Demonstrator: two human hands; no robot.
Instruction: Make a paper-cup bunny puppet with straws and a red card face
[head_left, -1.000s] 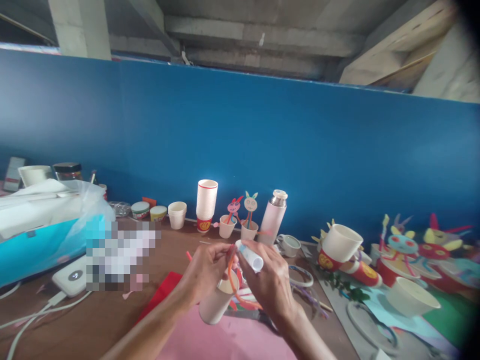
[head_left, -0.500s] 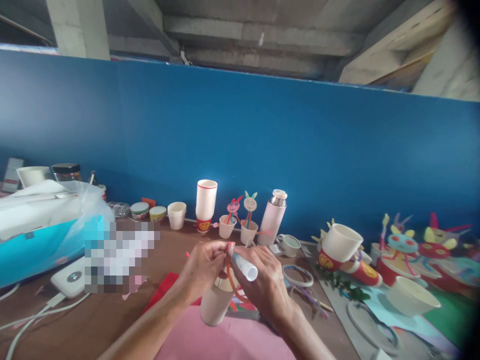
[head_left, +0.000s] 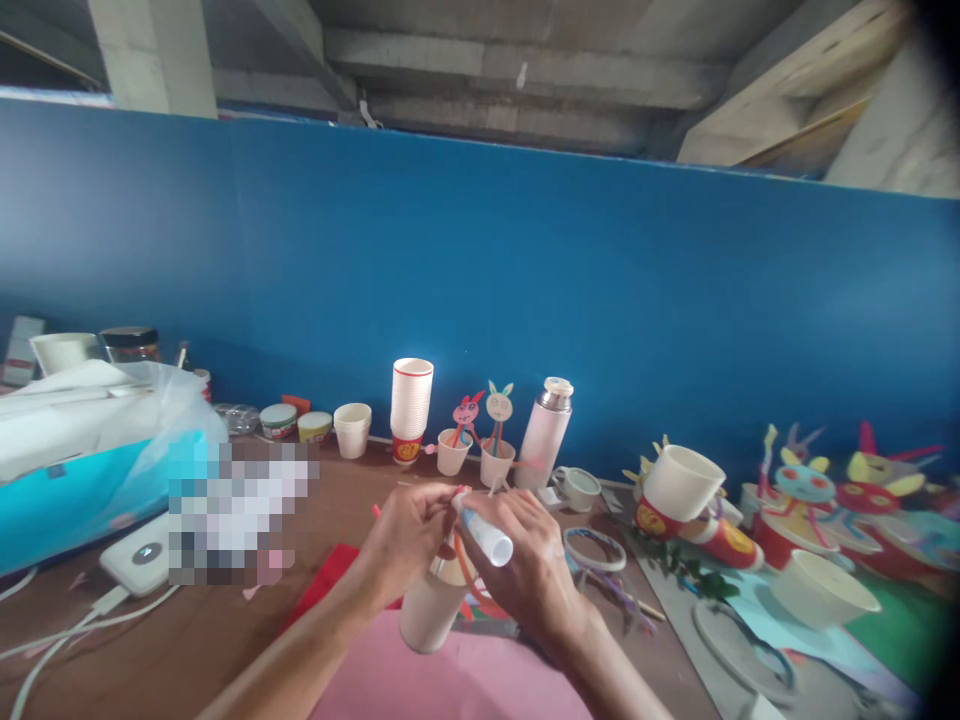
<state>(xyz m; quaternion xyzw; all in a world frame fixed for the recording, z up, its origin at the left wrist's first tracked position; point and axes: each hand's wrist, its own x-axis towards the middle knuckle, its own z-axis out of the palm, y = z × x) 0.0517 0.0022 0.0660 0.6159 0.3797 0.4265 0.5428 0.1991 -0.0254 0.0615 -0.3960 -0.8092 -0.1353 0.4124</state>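
Observation:
My right hand (head_left: 529, 550) is closed round a white glue stick (head_left: 487, 535) with a pale blue label, tilted so its round end faces me. Its far tip meets the fingertips of my left hand (head_left: 409, 535), which pinch the reddish upper end of an orange strip (head_left: 466, 562). That strip curves down behind my right fingers. Just under both hands stands a white paper cup (head_left: 433, 612); my hands partly hide its top. Beneath lies a pink paper sheet (head_left: 450, 680), with red paper (head_left: 322, 585) to the left.
Two cup figures with animal heads (head_left: 499, 408) stand behind, beside stacked paper cups (head_left: 412, 400) and a pink thermos (head_left: 546, 435). Tape rings (head_left: 595, 550) and finished cup figures (head_left: 806, 485) lie to the right. At left are a power bank (head_left: 139, 555) with cables and a blue bag (head_left: 90, 500).
My hands stay together in almost the same place. The glue stick has shifted very slightly at the strip's end; the view has moved a little.

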